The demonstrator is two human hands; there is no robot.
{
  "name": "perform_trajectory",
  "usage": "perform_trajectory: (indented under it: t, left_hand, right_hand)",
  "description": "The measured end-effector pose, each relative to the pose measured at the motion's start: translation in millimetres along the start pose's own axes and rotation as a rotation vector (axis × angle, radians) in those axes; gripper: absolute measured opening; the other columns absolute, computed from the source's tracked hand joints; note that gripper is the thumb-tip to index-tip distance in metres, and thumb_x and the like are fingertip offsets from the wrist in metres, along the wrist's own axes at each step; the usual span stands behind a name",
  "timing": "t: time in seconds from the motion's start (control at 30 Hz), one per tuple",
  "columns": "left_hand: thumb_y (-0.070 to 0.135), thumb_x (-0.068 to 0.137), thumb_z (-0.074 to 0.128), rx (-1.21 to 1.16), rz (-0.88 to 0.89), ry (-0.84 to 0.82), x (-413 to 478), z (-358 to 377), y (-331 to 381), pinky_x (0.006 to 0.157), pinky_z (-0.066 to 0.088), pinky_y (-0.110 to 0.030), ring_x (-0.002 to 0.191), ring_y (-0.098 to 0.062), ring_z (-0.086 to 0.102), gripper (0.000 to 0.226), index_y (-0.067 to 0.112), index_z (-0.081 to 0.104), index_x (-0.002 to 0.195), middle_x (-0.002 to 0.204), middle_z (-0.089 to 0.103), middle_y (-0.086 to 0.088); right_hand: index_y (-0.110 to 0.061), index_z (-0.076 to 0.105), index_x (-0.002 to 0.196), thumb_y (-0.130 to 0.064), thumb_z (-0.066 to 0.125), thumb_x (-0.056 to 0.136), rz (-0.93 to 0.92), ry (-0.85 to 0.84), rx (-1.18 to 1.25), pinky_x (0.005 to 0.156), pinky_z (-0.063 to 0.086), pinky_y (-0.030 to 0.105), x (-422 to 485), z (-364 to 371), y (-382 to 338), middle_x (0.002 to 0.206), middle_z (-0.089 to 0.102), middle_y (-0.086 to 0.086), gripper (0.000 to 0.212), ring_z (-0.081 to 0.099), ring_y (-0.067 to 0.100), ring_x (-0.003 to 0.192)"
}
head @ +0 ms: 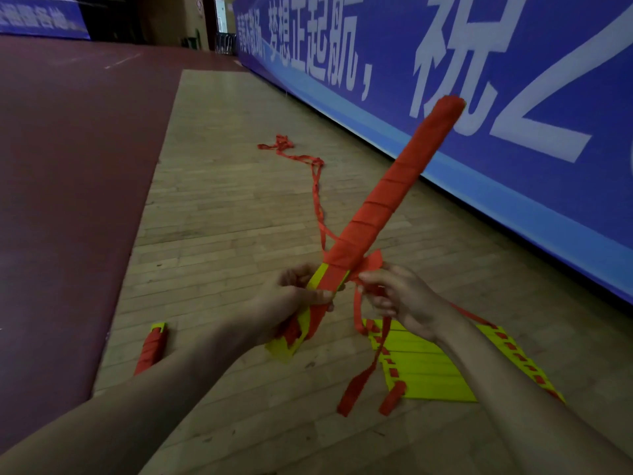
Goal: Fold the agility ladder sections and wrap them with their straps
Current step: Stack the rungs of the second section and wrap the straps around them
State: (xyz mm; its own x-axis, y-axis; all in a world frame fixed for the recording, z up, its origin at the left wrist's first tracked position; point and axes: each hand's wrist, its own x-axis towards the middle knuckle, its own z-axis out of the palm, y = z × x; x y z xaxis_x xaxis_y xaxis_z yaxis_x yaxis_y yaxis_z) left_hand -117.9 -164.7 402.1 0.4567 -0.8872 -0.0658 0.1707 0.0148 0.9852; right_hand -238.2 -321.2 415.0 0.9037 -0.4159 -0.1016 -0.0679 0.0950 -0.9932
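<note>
Over wooden flooring, the bundle slants toward upper right, left hand gripping its base, right hand pinching the strap beside it.

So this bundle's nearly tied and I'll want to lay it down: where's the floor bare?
Bare wood floor lies between the red mat and the loose strap, beyond the finished bundle. More lies between that strap and the blue banner. It is crowded under the right hand: the yellow ladder and dangling strap ends.
</note>
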Motion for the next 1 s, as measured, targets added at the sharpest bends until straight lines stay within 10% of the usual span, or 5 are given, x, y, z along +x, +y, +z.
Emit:
perform_trajectory:
  t: [0.3, 0.47, 0.6, 0.77, 1.0]
  left_hand:
    - [-0.001, 0.084, 0.066, 0.515, 0.151, 0.323, 3, 18, -16, 0.057, 0.053, -0.037, 0.061, -0.016, 0.062, 0.022, 0.013, 0.053, 0.093, 0.079, 0.065, -0.007]
    - [0.011, 0.085, 0.068, 0.911, 0.313, 0.383, 5, 15, -22, 0.067, 0.051, -0.034, 0.082, -0.022, 0.066, 0.024, 0.017, 0.048, 0.095, 0.091, 0.07, -0.005]
    - [0.009, 0.089, 0.058, 1.106, 0.386, 0.372, 5, 21, -31, 0.071, 0.054, -0.043, 0.091, -0.026, 0.064, 0.033, 0.021, 0.044, 0.116, 0.115, 0.053, 0.001]
    - [0.022, 0.083, 0.064, 0.831, 0.437, 0.254, 11, 13, -32, 0.085, 0.047, -0.03, 0.1, -0.018, 0.057, 0.028, 0.014, 0.058, 0.11, 0.114, 0.055, 0.0]
    - [0.021, 0.086, 0.068, 0.353, -0.161, 0.077, 5, -6, 9, 0.078, 0.054, -0.03, 0.09, -0.018, 0.064, 0.032, 0.013, 0.057, 0.115, 0.105, 0.067, -0.004]
  right_hand:
    - [-0.011, 0.058, 0.077, -0.037, 0.06, 0.091, -0.059, 0.21, -0.327, 0.046, 0.033, 0.02, 2, 28, 17, 0.063, 0.062, -0.003, 0.03, 0.044, 0.001, 0.041]
    - [-0.021, 0.065, 0.075, -0.069, 0.055, 0.079, -0.016, 0.257, -0.444, 0.077, 0.034, 0.028, 8, 42, 30, 0.068, 0.071, -0.002, 0.049, 0.054, -0.001, 0.051]
    - [-0.011, 0.07, 0.08, -0.053, 0.057, 0.089, 0.035, 0.337, -0.296, 0.052, 0.04, 0.027, 7, 47, 21, 0.068, 0.07, 0.003, 0.045, 0.051, 0.009, 0.046]
    - [-0.007, 0.062, 0.075, -0.015, 0.057, 0.094, -0.002, 0.3, 0.01, 0.04, 0.033, 0.019, 6, 36, 14, 0.053, 0.05, 0.003, 0.021, 0.041, 0.006, 0.039]
    - [-0.007, 0.056, 0.079, -0.009, 0.05, 0.095, 0.008, 0.092, 0.111, 0.046, 0.035, 0.022, 1, 18, 2, 0.048, 0.049, -0.004, 0.017, 0.042, 0.009, 0.046]
